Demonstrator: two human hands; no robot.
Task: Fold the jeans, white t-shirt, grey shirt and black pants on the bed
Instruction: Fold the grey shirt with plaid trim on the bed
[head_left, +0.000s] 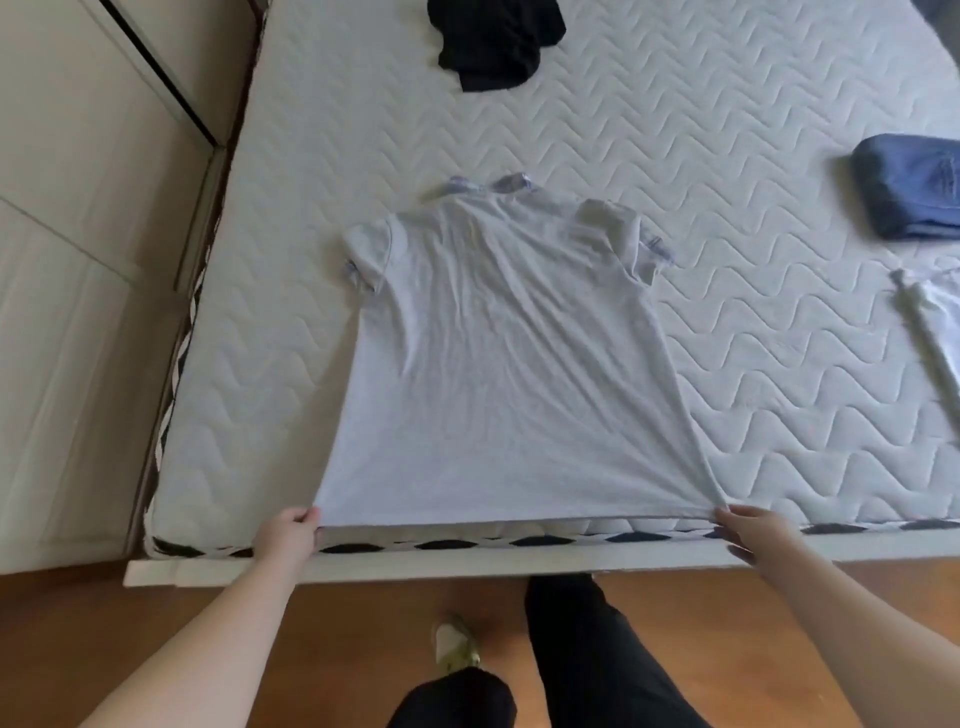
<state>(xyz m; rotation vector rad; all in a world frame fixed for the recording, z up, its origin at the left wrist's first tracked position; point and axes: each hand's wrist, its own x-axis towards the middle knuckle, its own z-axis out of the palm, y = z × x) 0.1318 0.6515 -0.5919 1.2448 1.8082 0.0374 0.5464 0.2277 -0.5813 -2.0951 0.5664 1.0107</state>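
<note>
While the soft grey shirt (498, 364) lies flat and wrinkly on the bed (727, 156), collar at the far end, the left hand (288, 540) pinches its near left corner and the right hand (753, 540) pinches its near right corner. The bed top is white and puffy with wavy stitched lines. The black pants (493, 41) sit crumpled far away. The folded blue jeans (909, 187) make a thick block at the right, with the white t-shirt (935, 322) nearer.
</note>
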